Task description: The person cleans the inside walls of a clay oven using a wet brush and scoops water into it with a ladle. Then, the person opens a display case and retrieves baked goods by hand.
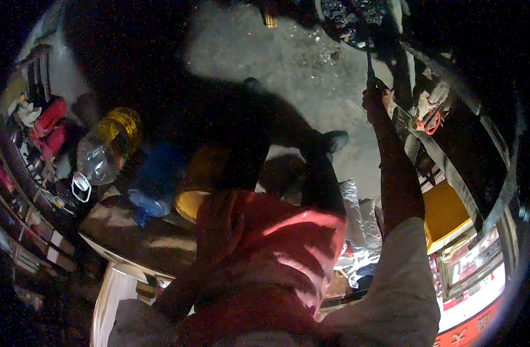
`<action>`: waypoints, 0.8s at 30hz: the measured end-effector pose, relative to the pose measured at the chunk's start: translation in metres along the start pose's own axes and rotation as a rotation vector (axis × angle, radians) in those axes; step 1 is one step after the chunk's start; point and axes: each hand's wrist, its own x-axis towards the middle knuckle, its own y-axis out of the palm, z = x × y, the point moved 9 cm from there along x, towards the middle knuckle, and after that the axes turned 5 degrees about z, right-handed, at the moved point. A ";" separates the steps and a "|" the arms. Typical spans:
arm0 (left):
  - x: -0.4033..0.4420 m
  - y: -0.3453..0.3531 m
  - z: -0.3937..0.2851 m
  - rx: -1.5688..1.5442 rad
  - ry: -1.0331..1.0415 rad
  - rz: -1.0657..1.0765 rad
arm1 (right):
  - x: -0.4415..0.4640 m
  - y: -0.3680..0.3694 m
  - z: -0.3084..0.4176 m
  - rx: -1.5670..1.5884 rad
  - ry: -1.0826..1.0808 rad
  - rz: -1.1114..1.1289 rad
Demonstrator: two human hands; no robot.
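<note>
My right arm stretches up and to the right, away from my body. At its end my right hand [379,98] is closed around a thin dark stick-like tool [369,62]; its exact kind is too dark to make out. The tool points toward a round container [321,16] at the top edge, filled with dark, broken-looking pieces [357,29]. Whether the tip touches them I cannot tell. My left sleeve [139,321] shows at the bottom, but my left hand is lost in shadow or out of view. Red cloth [276,243] covers my lap.
Grey concrete floor [265,49] lies ahead, partly in deep shadow. A clear plastic jug [97,159] and a yellow bundle [123,124] are at left, near a blue bag [152,185]. At right are a yellow box [447,214] and a red-orange sign [473,328].
</note>
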 end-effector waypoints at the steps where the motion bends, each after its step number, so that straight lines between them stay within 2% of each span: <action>1: 0.000 0.000 0.001 0.013 0.006 -0.016 | -0.012 0.019 0.032 0.005 0.004 0.002; 3: 0.000 0.003 0.005 0.030 0.005 -0.031 | -0.029 0.046 0.047 0.367 0.323 -0.015; 5: 0.000 0.007 0.008 0.031 0.024 -0.036 | -0.003 0.051 -0.010 0.481 0.336 0.080; 6: 0.001 0.005 0.007 0.035 0.022 -0.033 | -0.002 0.066 -0.006 0.589 0.344 0.169; 10: 0.006 0.002 0.006 0.027 -0.026 -0.006 | -0.016 0.090 0.022 0.587 0.384 0.085; 12: 0.007 0.000 0.004 0.028 -0.034 -0.016 | -0.019 0.093 0.042 0.500 0.272 0.098; 18: 0.008 0.002 -0.001 0.032 -0.033 0.013 | -0.006 0.124 -0.012 0.817 0.322 0.224; 19: 0.007 0.003 -0.001 0.048 -0.010 -0.025 | -0.004 0.126 0.005 0.741 0.087 0.330; 20: 0.006 0.002 -0.003 0.064 0.011 -0.064 | -0.001 0.127 0.003 0.748 0.082 0.333; 24: 0.006 0.005 -0.007 0.062 -0.008 -0.040 | -0.013 0.131 0.015 0.927 0.403 0.182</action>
